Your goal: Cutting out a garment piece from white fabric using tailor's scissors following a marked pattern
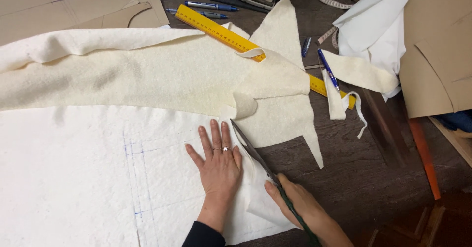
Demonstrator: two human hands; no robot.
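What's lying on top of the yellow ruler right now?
Cream fabric covers the middle of the yellow ruler, and a blue pen crosses near its right end. The ruler's covered middle cannot be seen.

Single head-worn view, looking steeply down onto dark table, close range. Left hand and right hand low centre; far table edge beyond hands at top. No second view.

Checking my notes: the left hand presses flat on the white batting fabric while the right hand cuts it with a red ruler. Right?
Not quite: the right hand cuts with long metal scissors, not a ruler. The head view shows the left hand flat on the white batting fabric.
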